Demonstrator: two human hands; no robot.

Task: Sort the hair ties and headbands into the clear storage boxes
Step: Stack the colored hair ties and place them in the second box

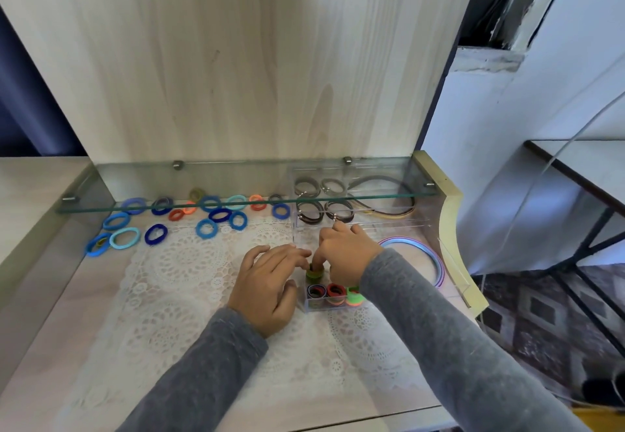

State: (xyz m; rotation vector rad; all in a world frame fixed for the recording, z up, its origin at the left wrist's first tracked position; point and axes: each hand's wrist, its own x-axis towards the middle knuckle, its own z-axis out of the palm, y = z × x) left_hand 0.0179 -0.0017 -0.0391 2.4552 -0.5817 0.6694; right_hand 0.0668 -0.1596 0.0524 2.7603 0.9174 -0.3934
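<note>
Green tie [314, 274]: soft, light, springy, I judge. It stands at the rear of the clear box [313, 307]. My right hand [345, 255] pinches its rim, the surest hold. My left hand [270, 282] rests relaxed beside the box.

- Soft, even daylight, brightest on the wooden back panel [236, 59] at upper middle; the upper left corner is dark.
- The glass shelf [236, 178] carries pale reflections, no harsh glare.
- The left hand [267, 282] and right hand [345, 255] cast faint shadows on the lace mat [176, 262].
- Wide-angle bending at the edges; focus is slightly soft, and the green hair tie [314, 274] is blurred.
</note>
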